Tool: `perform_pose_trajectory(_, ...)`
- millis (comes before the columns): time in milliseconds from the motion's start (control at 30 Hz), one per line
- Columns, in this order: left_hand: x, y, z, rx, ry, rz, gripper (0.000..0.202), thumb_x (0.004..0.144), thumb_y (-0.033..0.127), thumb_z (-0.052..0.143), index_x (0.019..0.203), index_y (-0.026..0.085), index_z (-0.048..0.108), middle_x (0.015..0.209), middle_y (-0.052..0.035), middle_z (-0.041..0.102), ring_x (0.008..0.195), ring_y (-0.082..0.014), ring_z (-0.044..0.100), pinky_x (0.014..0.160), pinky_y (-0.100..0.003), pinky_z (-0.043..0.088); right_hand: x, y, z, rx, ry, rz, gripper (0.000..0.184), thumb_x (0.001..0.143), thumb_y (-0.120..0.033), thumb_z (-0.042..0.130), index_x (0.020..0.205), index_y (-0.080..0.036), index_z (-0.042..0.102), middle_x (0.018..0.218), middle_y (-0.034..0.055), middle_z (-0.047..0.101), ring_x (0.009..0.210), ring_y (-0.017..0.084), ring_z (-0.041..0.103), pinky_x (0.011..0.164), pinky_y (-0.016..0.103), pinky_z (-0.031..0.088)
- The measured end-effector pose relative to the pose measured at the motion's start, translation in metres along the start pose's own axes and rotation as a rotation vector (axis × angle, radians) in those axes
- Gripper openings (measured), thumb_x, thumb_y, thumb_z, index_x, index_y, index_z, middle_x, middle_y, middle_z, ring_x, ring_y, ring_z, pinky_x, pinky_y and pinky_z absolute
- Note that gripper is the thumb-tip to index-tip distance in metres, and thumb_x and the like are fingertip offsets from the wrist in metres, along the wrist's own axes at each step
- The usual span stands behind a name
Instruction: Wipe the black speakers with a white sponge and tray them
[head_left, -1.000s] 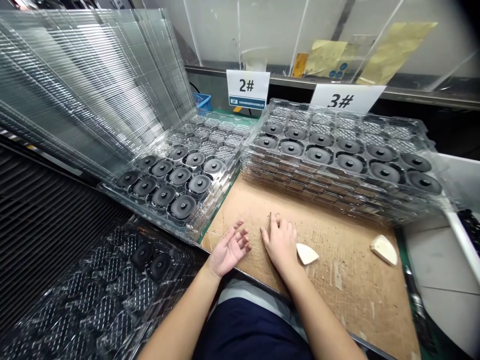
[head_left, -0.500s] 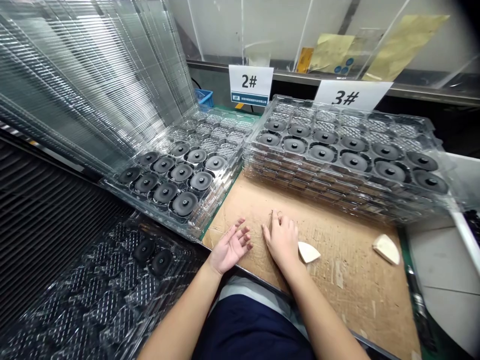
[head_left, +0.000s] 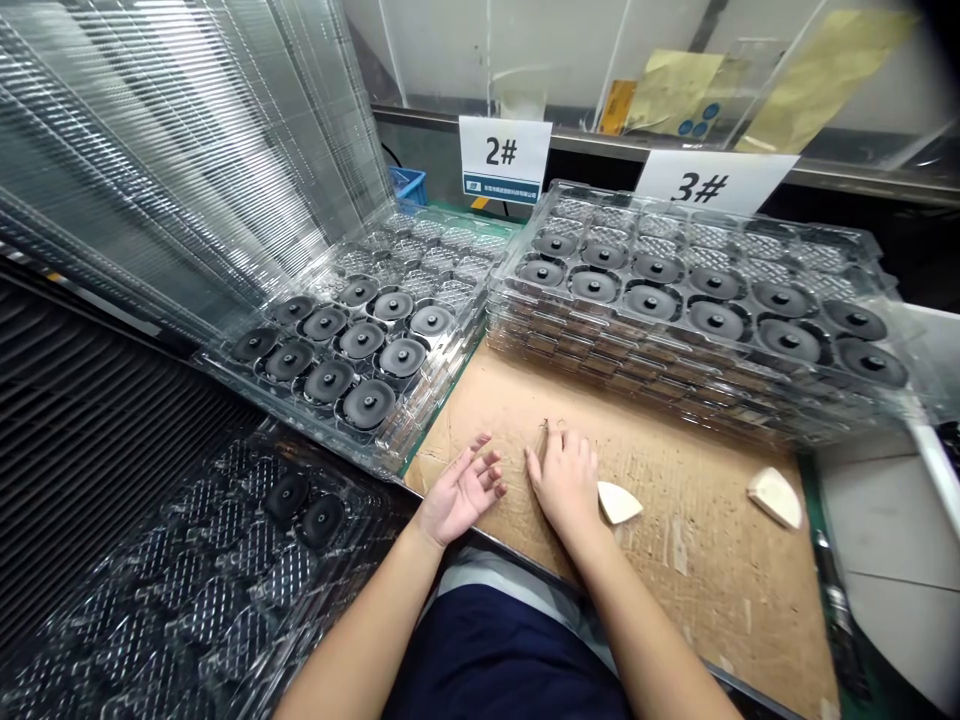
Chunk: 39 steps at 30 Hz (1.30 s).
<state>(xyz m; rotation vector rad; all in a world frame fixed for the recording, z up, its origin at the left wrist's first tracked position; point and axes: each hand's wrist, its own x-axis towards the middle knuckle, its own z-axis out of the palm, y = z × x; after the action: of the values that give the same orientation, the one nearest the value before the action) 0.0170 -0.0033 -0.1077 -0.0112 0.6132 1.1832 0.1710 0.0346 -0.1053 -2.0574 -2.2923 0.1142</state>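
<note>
My left hand (head_left: 459,492) rests palm up on the near edge of a scuffed cardboard sheet (head_left: 675,530), fingers loosely spread and empty. My right hand (head_left: 564,478) lies knuckles up beside it, fingers curled together on the cardboard; whether anything is under them is hidden. A cream wedge (head_left: 619,502) lies touching the right side of that hand. A second cream wedge (head_left: 774,496) sits further right. Clear trays of black round parts stand behind: one tray (head_left: 352,355) under sign 2# (head_left: 504,158), a stack of trays (head_left: 697,310) under sign 3# (head_left: 712,186).
A tall slanted stack of empty clear trays (head_left: 172,150) fills the upper left. A dark tray (head_left: 225,570) with two black parts lies at lower left on a ribbed black surface (head_left: 82,440). A white surface (head_left: 885,560) lies at the right.
The view has tilted slightly, so everything sits a little higher than before. Both hands have stayed in the same place and pose on the cardboard.
</note>
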Motion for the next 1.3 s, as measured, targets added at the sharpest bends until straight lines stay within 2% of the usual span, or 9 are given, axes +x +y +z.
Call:
perform_pose_trajectory(500,0.0,0.0,0.001,0.0,-0.01,0.007,0.023,0.093,0.02,0.042,0.11,0.019,0.057,0.087,-0.0027,0.066,0.071,-0.0111,0.063,0.071,-0.029,0.05,0.003,-0.002,-0.003,-0.002,-0.034,0.008,0.051,0.092,-0.036,0.045,0.131,-0.005,0.045,0.111,0.0175,0.056,0.099,0.028,0.048,0.083,0.036,0.035)
perform_pose_trajectory(700,-0.001,0.0,0.001,0.004,-0.011,0.016,0.021,0.092,0.02,0.044,0.109,0.019,0.057,0.087,-0.0027,0.066,0.071,-0.0112,0.063,0.071,-0.029,0.05,0.005,-0.002,-0.004,-0.002,-0.037,0.01,0.049,0.093,-0.034,0.042,0.132,-0.005,0.044,0.117,0.0189,0.055,0.102,0.028,0.047,0.086,0.037,0.034)
perform_pose_trajectory(1300,-0.001,0.002,-0.002,0.002,-0.033,-0.008,0.024,0.091,0.021,0.045,0.112,0.021,0.056,0.087,-0.002,0.066,0.071,-0.0111,0.063,0.071,-0.029,0.05,-0.01,-0.008,-0.003,-0.017,-0.033,0.044,0.049,0.092,-0.029,0.043,0.137,-0.01,0.042,0.121,0.0172,0.053,0.103,0.027,0.048,0.088,0.038,0.034)
